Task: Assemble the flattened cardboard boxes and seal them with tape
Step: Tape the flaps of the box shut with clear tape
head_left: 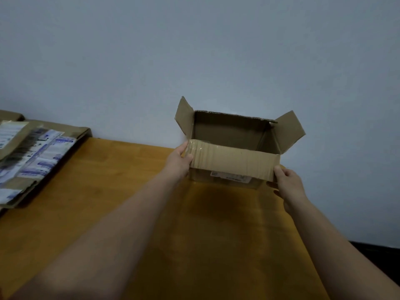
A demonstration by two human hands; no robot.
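Box: the cardboard box (233, 135) stands opened into shape between the two hands, at the far side of the table (129, 191) by the wall.
Left hand: the left hand (180, 161) grips the box at the left end of the near flap (231, 162), thumb on its front.
Right hand: the right hand (286, 184) holds the box at the right end of the same flap, fingers curled beneath.
Done: this box appears squared up; its bottom is hidden, so whether it is taped I cannot tell.
Left: the top flaps are still open and unsealed, and no tape roll is in view.
Stack: flattened boxes (32, 152) lie well off beyond the left hand, likely still to be assembled.
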